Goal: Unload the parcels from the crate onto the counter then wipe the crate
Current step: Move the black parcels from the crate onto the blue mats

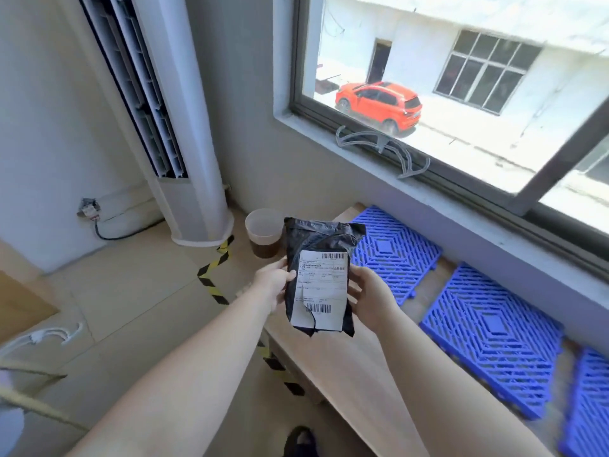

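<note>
Holding one black parcel (318, 275) in both hands above the near edge of the desk (346, 364).

The parcel is upright in the air, its white shipping label facing the camera; it does not touch the desk. The left hand (275, 285) pinches the left edge, thumb on the front face. The right hand (370, 296) grips the right edge, fingers (352, 291) curled round behind it. The crate is out of view. Blue grid mats (494, 331) lie on the desk under the window sill, and a plastic cup (265, 232) stands beyond the parcel. Step in hand, as judged: unloading, with the parcel not yet set down. The next move calls for lowering it flat onto bare desk surface beside the mats, then releasing both grips.
</note>
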`<action>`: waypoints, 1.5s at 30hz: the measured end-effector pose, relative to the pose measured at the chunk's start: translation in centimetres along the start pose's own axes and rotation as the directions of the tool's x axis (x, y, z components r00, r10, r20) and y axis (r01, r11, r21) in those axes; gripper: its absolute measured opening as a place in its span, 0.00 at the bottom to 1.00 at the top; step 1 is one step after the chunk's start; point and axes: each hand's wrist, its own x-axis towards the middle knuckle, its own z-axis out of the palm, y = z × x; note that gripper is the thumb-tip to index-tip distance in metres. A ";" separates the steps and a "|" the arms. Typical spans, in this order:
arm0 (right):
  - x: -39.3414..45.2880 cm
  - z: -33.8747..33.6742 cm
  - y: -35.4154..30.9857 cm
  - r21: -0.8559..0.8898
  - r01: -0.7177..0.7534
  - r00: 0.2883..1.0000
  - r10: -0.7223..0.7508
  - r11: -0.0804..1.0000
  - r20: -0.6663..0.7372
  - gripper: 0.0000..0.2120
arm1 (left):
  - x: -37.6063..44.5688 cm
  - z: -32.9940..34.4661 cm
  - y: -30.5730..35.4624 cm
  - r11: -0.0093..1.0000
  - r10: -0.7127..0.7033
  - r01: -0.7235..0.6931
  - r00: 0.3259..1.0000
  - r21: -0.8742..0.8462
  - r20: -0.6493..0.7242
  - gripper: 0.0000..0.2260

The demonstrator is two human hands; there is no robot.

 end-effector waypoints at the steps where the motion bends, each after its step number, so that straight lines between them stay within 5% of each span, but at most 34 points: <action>1: 1.0 -0.7 -0.8 0.012 0.010 1.000 -0.010 1.000 0.001 0.12 | 0.9 1.3 0.6 1.000 0.001 -0.002 1.000 0.010 0.015 0.20; 7: 5.8 -3.2 -4.5 0.067 -0.004 1.000 0.004 0.998 0.008 0.11 | 5.4 7.8 4.1 0.995 0.014 -0.010 0.999 0.098 -0.041 0.17; 16: 12.5 -4.9 -10.6 0.150 0.131 0.979 -0.104 0.980 -0.177 0.11 | 13.9 15.1 7.9 0.973 -0.002 -0.025 0.993 0.228 0.116 0.15; 20: 16.4 -5.6 -11.5 0.226 0.141 0.966 -0.084 0.964 -0.246 0.22 | 18.5 17.3 8.8 0.953 -0.012 -0.044 0.983 0.298 0.184 0.15; 30: 24.4 -6.2 -10.9 0.294 0.164 0.883 -0.008 0.942 -0.469 0.34 | 29.8 22.1 9.9 0.825 -0.365 0.144 0.874 0.547 0.320 0.06; 36: 28.2 -6.9 -10.5 0.322 0.165 0.827 0.047 0.932 -0.560 0.32 | 34.8 24.0 10.2 0.785 -0.535 0.279 0.755 0.554 0.379 0.34; 45: 30.7 -6.9 -9.6 0.298 0.094 0.798 0.107 0.950 -0.593 0.36 | 37.6 24.3 10.2 0.712 -0.621 0.260 0.666 0.652 0.413 0.38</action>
